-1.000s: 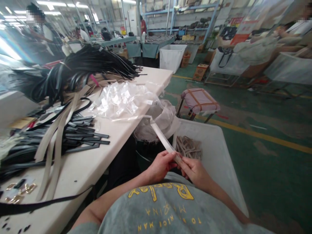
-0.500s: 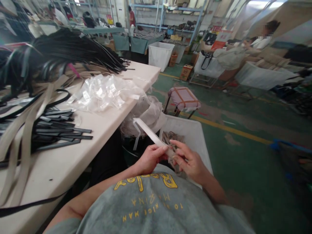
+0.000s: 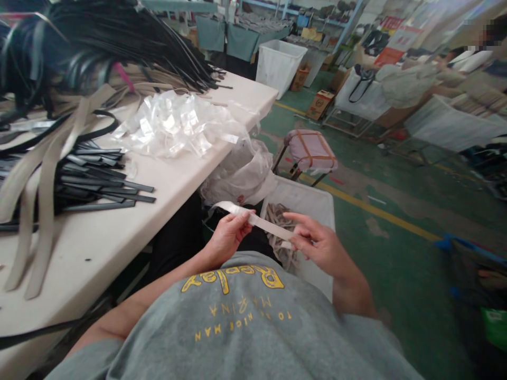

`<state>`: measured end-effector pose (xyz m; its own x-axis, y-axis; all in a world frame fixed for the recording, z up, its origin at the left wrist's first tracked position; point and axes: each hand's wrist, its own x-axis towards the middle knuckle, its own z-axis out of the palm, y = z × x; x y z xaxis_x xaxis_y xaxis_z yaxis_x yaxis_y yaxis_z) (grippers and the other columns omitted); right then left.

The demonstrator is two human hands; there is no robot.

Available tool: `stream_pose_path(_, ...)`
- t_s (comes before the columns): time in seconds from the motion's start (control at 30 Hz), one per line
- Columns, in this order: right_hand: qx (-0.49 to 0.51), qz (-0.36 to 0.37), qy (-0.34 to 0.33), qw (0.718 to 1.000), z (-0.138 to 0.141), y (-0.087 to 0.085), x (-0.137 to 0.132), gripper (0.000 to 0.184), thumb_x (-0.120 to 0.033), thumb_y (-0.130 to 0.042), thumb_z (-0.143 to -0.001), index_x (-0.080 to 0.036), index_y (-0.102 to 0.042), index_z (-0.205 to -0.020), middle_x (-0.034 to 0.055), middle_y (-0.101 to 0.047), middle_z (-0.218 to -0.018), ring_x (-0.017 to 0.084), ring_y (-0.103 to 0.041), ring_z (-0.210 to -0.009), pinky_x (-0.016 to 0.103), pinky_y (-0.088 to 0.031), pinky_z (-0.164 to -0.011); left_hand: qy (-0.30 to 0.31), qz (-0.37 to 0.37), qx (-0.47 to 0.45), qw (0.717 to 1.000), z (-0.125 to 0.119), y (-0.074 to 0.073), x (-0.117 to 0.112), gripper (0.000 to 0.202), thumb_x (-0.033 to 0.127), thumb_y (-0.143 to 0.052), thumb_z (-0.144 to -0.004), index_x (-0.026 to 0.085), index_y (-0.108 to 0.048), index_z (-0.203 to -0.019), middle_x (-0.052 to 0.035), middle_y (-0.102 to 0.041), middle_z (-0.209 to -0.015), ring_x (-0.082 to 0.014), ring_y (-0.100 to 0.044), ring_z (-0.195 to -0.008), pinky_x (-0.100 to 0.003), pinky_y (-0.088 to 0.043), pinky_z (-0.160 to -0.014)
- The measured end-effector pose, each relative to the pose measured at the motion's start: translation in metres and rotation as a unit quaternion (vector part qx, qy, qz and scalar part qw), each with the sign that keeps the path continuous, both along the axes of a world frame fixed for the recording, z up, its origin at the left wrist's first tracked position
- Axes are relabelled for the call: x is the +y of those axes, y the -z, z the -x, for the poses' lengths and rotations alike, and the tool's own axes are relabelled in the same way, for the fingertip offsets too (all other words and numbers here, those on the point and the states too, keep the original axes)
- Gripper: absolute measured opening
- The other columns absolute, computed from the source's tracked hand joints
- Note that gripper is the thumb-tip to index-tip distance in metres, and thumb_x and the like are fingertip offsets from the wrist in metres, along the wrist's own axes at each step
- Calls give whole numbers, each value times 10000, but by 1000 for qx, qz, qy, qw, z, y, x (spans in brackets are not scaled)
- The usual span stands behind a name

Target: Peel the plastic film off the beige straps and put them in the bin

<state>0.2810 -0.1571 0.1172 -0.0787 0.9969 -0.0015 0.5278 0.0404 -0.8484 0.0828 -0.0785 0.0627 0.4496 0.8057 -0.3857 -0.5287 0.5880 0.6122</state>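
In front of my grey shirt I hold a pale strip in a clear sleeve (image 3: 266, 224) between both hands. My left hand (image 3: 227, 237) pinches it near its far end, thumb on top. My right hand (image 3: 317, 245) pinches the near end, its other fingers spread. The strip lies almost level, over the corner of a white bin (image 3: 307, 198) that holds several tan strips (image 3: 277, 216).
A white table (image 3: 158, 195) runs along my left with black strips (image 3: 99, 184), tan straps (image 3: 43, 174), a heap of clear plastic sleeves (image 3: 174, 124) and a big black bundle (image 3: 99, 42). A white bag (image 3: 241, 174) hangs at the table edge. A stool (image 3: 311, 150) stands on the green floor; a person sits far right.
The strip has tipped from pointing up and away to lying nearly level. My hands have moved apart along it, the left sliding toward the far end. The view has shifted down.
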Motion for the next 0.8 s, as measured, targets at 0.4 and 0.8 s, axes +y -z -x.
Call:
stream_pose_path(0.4, -3, -5, -3, 1000, 12, 17, 26, 472, -250, -561, -939, -193, -514, -1406, -48, -612, -671, 81, -533, -524, 201, -445, -545, -12, 25, 7, 1000, 3, 9, 14, 271, 291, -884, -694, 115, -764, -861, -27, -704, -759, -72, -610, -632, -161, -508, -613)
stream_pose_path(0.8, -16, 14, -15, 1000, 14, 21, 43, 417, -222, -556, -935, -181, -564, -1350, -55, -642, -660, 61, -518, -456, 186, -431, -521, -14, 55, 5, 998, 11, 19, 32, 156, 213, -813, -778, 108, -748, -875, -20, -706, -744, -61, -620, -600, -136, -526, -575)
